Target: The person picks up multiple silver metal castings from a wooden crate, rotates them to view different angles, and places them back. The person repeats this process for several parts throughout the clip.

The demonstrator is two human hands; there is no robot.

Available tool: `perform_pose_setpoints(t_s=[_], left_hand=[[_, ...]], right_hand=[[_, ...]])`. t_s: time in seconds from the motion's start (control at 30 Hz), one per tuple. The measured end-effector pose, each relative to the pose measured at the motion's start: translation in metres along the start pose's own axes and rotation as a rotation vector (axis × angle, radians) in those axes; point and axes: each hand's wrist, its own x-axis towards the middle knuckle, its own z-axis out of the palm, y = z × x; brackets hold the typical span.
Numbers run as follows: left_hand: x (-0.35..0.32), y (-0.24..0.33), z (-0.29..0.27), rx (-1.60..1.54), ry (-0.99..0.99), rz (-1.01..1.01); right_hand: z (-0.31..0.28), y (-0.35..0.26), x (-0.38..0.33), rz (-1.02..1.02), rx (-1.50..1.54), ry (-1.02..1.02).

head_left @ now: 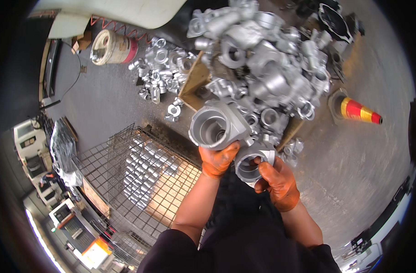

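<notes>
My left hand (217,160), in an orange glove, is closed round the lower side of a grey metal pipe fitting (233,119) with a wide round opening. In my right hand (279,184), also gloved in orange, is a second grey pipe fitting (268,154); the thumb and fingers grip its rim, one finger reaching into the opening. The two fittings are close together, and I cannot tell whether they touch. Just beyond them rises a large heap of similar metal fittings (267,59) on a wooden-sided pallet box (194,82).
A wire mesh cage (112,168) at left holds rows of fittings (142,173) on a wooden board. More fittings (160,68) lie on the floor by a white bucket (112,48). A red and yellow cone (360,110) lies at right. Machines (37,159) stand at far left.
</notes>
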Motion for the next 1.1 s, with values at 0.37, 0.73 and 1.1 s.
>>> perform_pose_setpoints(t_s=[0.37, 0.73, 1.1], left_hand=[[-0.158, 0.080, 0.150, -0.235, -0.810, -0.101], [-0.294, 0.017, 0.252, 0.171, -1.498, 0.314], [-0.418, -0.251, 0.378, 0.578, -1.525, -0.180]], right_hand=[[-0.250, 0.080, -0.124, -0.469, 0.427, 0.161], [-0.308, 0.252, -0.190, -0.289, 0.483, 0.489], [-0.567, 0.458, -0.044, -0.154, 0.302, 0.681]])
